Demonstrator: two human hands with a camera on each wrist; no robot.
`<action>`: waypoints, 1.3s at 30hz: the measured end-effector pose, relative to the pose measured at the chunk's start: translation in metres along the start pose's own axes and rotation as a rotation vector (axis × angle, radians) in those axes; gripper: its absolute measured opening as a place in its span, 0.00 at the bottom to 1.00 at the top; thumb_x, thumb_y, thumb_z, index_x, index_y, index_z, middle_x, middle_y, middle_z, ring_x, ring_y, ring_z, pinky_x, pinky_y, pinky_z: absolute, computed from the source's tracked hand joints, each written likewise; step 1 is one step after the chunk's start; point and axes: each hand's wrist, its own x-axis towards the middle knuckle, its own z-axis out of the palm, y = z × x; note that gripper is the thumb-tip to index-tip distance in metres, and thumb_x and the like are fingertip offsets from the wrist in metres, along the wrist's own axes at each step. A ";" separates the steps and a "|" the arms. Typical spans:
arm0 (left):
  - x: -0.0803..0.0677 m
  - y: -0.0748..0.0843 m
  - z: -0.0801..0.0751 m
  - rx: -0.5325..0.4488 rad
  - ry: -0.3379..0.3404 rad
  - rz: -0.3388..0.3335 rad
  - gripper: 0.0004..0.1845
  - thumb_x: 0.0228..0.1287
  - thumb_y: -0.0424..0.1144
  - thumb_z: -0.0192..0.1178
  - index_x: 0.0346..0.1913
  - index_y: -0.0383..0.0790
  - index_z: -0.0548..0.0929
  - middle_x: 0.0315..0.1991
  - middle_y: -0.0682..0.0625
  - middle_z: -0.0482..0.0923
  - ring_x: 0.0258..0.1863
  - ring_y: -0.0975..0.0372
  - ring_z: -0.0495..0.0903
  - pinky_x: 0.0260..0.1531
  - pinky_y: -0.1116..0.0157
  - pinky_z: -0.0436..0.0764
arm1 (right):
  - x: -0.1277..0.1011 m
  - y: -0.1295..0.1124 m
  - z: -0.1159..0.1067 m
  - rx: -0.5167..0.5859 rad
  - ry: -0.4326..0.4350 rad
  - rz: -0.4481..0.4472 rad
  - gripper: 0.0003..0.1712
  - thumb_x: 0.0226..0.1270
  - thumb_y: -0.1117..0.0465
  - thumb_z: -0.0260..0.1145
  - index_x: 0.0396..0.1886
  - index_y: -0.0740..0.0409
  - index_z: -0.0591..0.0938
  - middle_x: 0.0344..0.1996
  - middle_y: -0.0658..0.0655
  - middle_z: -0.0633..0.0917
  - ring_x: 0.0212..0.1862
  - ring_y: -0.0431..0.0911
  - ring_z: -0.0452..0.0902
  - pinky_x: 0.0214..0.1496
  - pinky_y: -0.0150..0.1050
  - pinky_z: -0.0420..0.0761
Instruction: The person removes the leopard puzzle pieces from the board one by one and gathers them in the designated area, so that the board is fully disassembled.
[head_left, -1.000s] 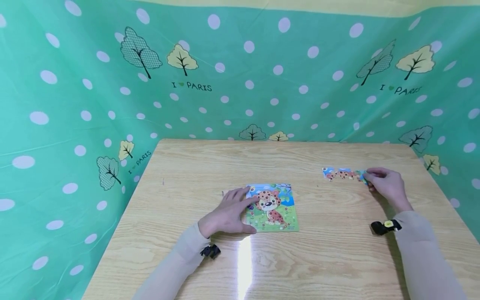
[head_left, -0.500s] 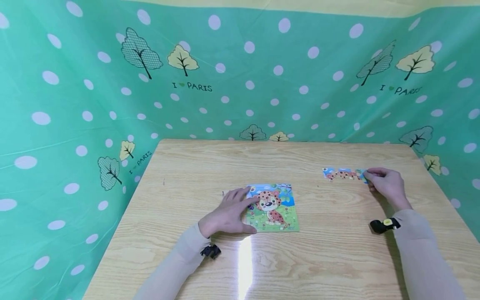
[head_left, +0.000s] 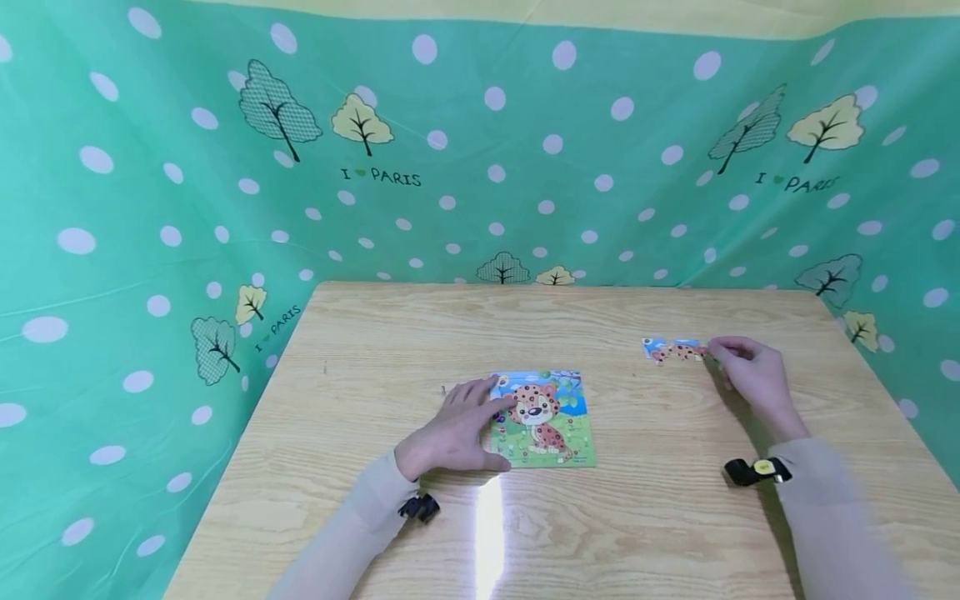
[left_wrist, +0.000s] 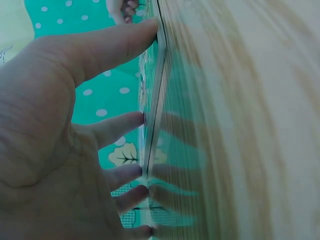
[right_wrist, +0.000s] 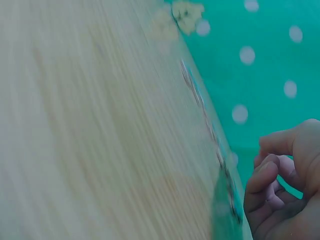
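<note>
A square leopard picture puzzle [head_left: 555, 429] lies flat near the table's middle. My left hand [head_left: 461, 433] rests on its left side, fingers spread and fairly straight; in the left wrist view the thumb [left_wrist: 115, 47] touches the edge of the thin board [left_wrist: 152, 105]. Farther right lies a row of small puzzle pieces [head_left: 678, 350] with blue sky and spotted fur. My right hand [head_left: 750, 379] is at the row's right end, thumb and fingers bent together. Whether a piece is between its fingertips is hidden. The right wrist view shows the row edge-on as thin pieces [right_wrist: 192, 85].
The wooden table [head_left: 390, 333] is pale and glossy, with a bright light reflection in front of the puzzle. Green dotted cloth [head_left: 525, 125] hangs behind it and at both sides. Each wrist carries a black strap [head_left: 753, 472].
My right hand has moved a little left along the row; the green and blue piece visible at its fingertips before is now out of sight. My left hand stays on the puzzle.
</note>
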 end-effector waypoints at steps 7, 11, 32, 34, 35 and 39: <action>0.000 0.003 0.003 -0.024 0.007 0.000 0.51 0.56 0.54 0.78 0.82 0.50 0.67 0.89 0.43 0.43 0.87 0.44 0.47 0.83 0.37 0.50 | -0.021 -0.025 0.030 -0.006 -0.103 -0.135 0.28 0.82 0.47 0.62 0.65 0.66 0.82 0.34 0.53 0.84 0.26 0.38 0.77 0.25 0.34 0.79; 0.002 0.004 0.004 -0.045 0.024 0.039 0.46 0.61 0.52 0.74 0.81 0.46 0.69 0.88 0.45 0.46 0.87 0.46 0.48 0.83 0.39 0.51 | -0.032 -0.036 0.052 0.022 -0.165 -0.190 0.25 0.82 0.51 0.64 0.62 0.67 0.83 0.37 0.59 0.85 0.25 0.38 0.77 0.25 0.35 0.80; 0.008 0.006 0.005 0.029 0.054 0.019 0.51 0.62 0.60 0.74 0.81 0.38 0.67 0.83 0.42 0.63 0.83 0.46 0.60 0.83 0.44 0.58 | -0.077 -0.089 0.146 -0.008 -0.435 -0.357 0.15 0.75 0.56 0.71 0.54 0.58 0.89 0.35 0.57 0.90 0.30 0.45 0.80 0.28 0.33 0.80; 0.008 0.005 0.004 0.032 0.056 0.012 0.52 0.61 0.61 0.75 0.81 0.38 0.67 0.82 0.42 0.64 0.83 0.46 0.61 0.83 0.44 0.59 | -0.082 -0.093 0.152 -0.026 -0.459 -0.385 0.14 0.74 0.56 0.72 0.54 0.57 0.90 0.36 0.55 0.90 0.30 0.45 0.80 0.28 0.33 0.79; 0.008 0.005 0.004 0.031 0.056 0.011 0.52 0.61 0.61 0.75 0.81 0.37 0.67 0.82 0.42 0.64 0.83 0.47 0.61 0.83 0.44 0.59 | -0.083 -0.095 0.155 -0.036 -0.467 -0.398 0.14 0.74 0.57 0.72 0.54 0.57 0.90 0.36 0.54 0.89 0.30 0.44 0.79 0.29 0.33 0.79; 0.007 0.003 0.003 0.022 0.054 0.020 0.50 0.63 0.59 0.74 0.80 0.36 0.68 0.82 0.42 0.64 0.83 0.46 0.61 0.83 0.43 0.59 | -0.089 -0.102 0.167 -0.056 -0.490 -0.444 0.13 0.74 0.58 0.72 0.53 0.56 0.90 0.37 0.51 0.89 0.31 0.43 0.78 0.32 0.31 0.78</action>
